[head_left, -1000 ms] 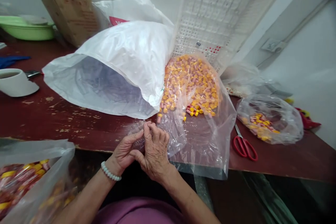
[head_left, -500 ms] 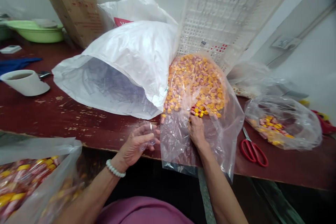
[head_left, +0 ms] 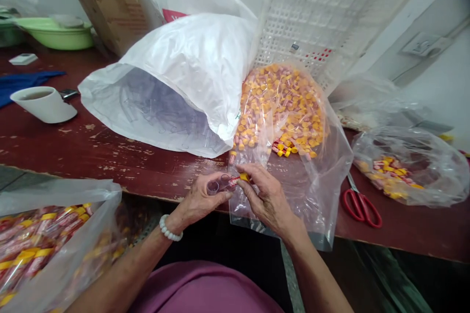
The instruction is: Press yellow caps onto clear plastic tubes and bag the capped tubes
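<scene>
The left hand [head_left: 200, 198], with a bracelet [head_left: 171, 229] of pale beads at its wrist, has its grip closed around clear plastic tubing [head_left: 213, 186], round open ends showing between thumb and fingers; how many pieces it holds is hard to tell. The right hand [head_left: 268, 198] has a narrow grip, thumb and fingertips pinching a small red-and-white piece with a yellow cap [head_left: 244, 176], its red-and-white end meeting the tubing in the left hand. Both hands are near the front edge of the dark red table [head_left: 147, 171], the right one above the flat, open end of a clear bag [head_left: 304, 200] whose far part is heaped with many yellow-capped pieces [head_left: 282, 102]. Left of that heap lies a white sack [head_left: 198, 54], its mouth facing the person, with clear tubes [head_left: 157, 112] inside. Red-handled scissors [head_left: 362, 205] lie to the right of the clear bag, near a smaller plastic bag [head_left: 444, 171] holding a few similar pieces. At lower left, another open bag [head_left: 105, 193] holds filled tubes [head_left: 40, 239] with yellow caps.
</scene>
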`<state>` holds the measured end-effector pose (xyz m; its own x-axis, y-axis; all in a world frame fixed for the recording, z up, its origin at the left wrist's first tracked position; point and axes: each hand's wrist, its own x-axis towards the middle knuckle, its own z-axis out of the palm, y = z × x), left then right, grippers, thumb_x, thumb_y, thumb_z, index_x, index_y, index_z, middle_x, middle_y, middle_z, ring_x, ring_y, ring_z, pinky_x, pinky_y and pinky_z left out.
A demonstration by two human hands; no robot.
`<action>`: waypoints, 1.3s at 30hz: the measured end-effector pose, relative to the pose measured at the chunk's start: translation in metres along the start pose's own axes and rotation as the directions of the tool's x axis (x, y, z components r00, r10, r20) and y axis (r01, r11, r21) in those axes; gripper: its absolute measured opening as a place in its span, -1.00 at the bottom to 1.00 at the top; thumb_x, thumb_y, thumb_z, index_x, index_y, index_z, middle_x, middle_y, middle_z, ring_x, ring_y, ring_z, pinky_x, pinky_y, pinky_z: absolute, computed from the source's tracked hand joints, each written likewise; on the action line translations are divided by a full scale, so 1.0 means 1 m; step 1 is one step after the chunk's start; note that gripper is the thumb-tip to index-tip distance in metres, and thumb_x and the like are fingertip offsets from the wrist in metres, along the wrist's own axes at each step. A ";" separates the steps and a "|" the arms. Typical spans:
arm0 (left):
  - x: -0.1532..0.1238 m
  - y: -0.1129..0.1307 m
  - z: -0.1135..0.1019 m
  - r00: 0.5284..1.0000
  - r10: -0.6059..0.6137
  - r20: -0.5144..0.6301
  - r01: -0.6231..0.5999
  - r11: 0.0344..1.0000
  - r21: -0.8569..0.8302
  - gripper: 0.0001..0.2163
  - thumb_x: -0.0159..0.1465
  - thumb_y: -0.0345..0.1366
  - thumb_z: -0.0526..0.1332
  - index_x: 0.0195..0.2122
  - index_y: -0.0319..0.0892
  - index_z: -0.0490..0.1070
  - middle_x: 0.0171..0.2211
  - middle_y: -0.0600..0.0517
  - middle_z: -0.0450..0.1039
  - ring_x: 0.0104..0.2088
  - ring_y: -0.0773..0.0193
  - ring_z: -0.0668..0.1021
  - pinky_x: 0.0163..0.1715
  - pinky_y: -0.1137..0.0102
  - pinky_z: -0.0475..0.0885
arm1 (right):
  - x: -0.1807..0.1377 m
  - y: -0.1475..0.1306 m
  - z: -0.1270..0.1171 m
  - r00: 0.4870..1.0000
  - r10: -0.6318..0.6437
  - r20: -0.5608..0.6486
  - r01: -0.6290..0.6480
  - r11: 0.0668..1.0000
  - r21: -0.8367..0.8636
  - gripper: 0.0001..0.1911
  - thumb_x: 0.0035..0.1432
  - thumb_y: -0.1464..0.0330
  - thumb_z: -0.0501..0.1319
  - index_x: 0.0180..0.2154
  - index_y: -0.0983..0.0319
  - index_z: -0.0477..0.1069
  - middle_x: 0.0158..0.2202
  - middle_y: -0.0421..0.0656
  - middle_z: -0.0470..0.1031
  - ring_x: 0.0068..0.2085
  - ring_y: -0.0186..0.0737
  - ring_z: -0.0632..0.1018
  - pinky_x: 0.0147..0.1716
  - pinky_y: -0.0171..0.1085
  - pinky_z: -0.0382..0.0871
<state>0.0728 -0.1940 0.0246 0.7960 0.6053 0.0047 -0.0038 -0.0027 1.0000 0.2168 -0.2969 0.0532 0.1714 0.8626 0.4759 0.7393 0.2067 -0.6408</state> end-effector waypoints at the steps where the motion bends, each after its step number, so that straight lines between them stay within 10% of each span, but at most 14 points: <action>1: 0.000 0.000 -0.001 1.000 -0.002 0.000 0.002 1.000 -0.005 -0.73 0.08 -0.36 0.32 -0.17 -0.26 0.51 -0.22 -0.08 0.52 -0.19 0.17 0.50 -0.17 0.39 0.37 | -0.001 0.002 -0.001 1.000 0.026 -0.002 -0.026 1.000 0.015 -0.61 0.21 0.39 0.12 0.09 0.15 0.24 -0.08 -0.11 0.43 -0.10 -0.25 0.47 -0.10 -0.21 0.38; 6: -0.001 -0.002 -0.002 0.998 -0.043 -0.045 0.039 0.996 -0.074 -0.76 0.03 -0.38 0.35 -0.24 -0.27 0.51 -0.32 -0.04 0.50 -0.31 0.24 0.47 -0.31 0.44 0.35 | -0.006 0.012 0.005 0.950 0.086 -0.301 -0.094 0.996 -0.011 -0.76 0.18 0.49 0.03 -0.15 0.17 0.37 -0.15 -0.11 0.39 -0.08 -0.22 0.44 -0.07 -0.15 0.36; 12: 0.001 -0.006 0.004 0.998 -0.020 -0.061 0.015 0.996 -0.092 -0.86 -0.03 -0.44 0.36 -0.44 -0.27 0.45 -0.49 0.07 0.40 -0.46 0.38 0.40 -0.47 0.52 0.31 | -0.013 0.022 0.026 0.990 -0.115 -0.086 0.100 0.982 -0.161 -0.55 -0.01 0.64 -0.04 -0.16 0.19 0.42 -0.19 -0.10 0.44 -0.14 -0.19 0.45 -0.15 -0.14 0.38; 18: 0.004 -0.011 -0.001 0.984 -0.177 -0.027 0.166 0.959 -0.230 -0.75 -0.03 -0.34 0.38 -0.30 -0.23 0.45 -0.50 0.07 0.44 -0.63 0.43 0.39 -0.77 0.59 0.12 | -0.004 0.041 -0.012 0.911 0.120 -0.395 -0.158 0.985 -0.065 -0.69 0.13 0.54 0.02 -0.14 0.19 0.40 -0.17 -0.11 0.44 -0.17 -0.24 0.49 -0.17 -0.18 0.40; 23: 0.004 -0.010 0.002 0.974 -0.219 0.056 0.221 0.871 -0.438 -0.76 -0.02 -0.35 0.38 -0.31 -0.24 0.47 -0.49 0.06 0.45 -0.56 0.39 0.46 -0.63 0.54 0.31 | -0.008 0.022 0.009 0.998 -0.038 0.058 0.044 0.994 -0.097 -0.31 0.04 0.27 0.28 0.19 0.20 0.11 0.13 0.02 0.31 0.13 -0.05 0.36 0.08 -0.02 0.28; 28: 0.003 -0.009 0.011 0.961 -0.268 0.076 0.261 0.771 -0.581 -0.78 -0.08 -0.44 0.40 -0.37 -0.28 0.51 -0.43 0.00 0.52 -0.43 0.32 0.53 -0.37 0.44 0.42 | -0.021 0.014 0.049 0.995 -0.070 -0.066 0.061 0.991 -0.122 -0.19 -0.10 0.21 0.39 0.16 0.21 0.14 0.00 0.02 0.43 0.01 -0.05 0.47 -0.03 -0.08 0.39; 34: 0.004 -0.011 0.011 0.945 -0.284 0.163 0.324 0.740 -0.589 -0.74 -0.03 -0.41 0.40 -0.27 -0.24 0.49 -0.38 -0.01 0.53 -0.42 0.28 0.56 -0.42 0.44 0.45 | -0.018 0.020 0.017 0.998 -0.041 0.054 0.044 0.997 -0.058 -0.20 -0.10 0.12 0.37 0.16 0.16 0.16 0.05 -0.01 0.40 0.02 -0.07 0.45 -0.02 -0.09 0.36; 39: 0.005 -0.010 0.005 0.933 -0.338 0.124 0.351 0.778 -0.521 -0.73 0.03 -0.32 0.37 -0.25 -0.18 0.39 -0.37 0.03 0.49 -0.55 0.27 0.54 -0.65 0.44 0.41 | 0.004 0.091 -0.023 0.909 0.244 -0.338 -0.339 0.905 -0.257 -0.70 0.25 0.33 -0.02 -0.06 0.23 0.37 -0.11 -0.04 0.48 -0.09 -0.19 0.48 -0.09 -0.14 0.36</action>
<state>0.0796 -0.1946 0.0149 0.8192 0.4666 -0.3335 -0.0386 0.6250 0.7796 0.2993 -0.2854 0.0105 0.5563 0.6786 0.4796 0.7786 -0.2241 -0.5861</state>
